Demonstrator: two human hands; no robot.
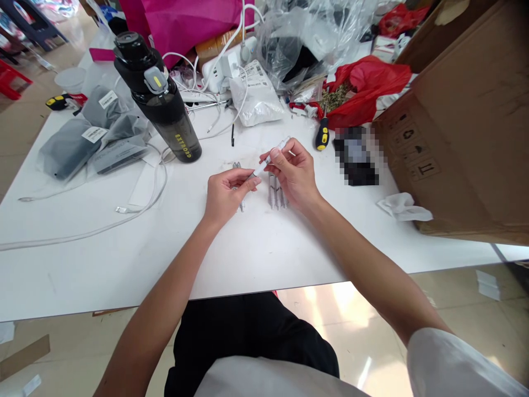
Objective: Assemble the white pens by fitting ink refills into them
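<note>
Grip of the left hand (227, 193) and of the right hand (295, 171) is pinched on 1 white pen (264, 164), held slantwise above the tabletop (252, 259), back from its near edge; other pens (271, 197) are partly hidden below.

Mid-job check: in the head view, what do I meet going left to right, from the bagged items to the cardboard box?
Bagged dark item → black bottle → left hand → white pen, held by both hands → right hand → yellow-and-black screwdriver → cardboard box.
</note>
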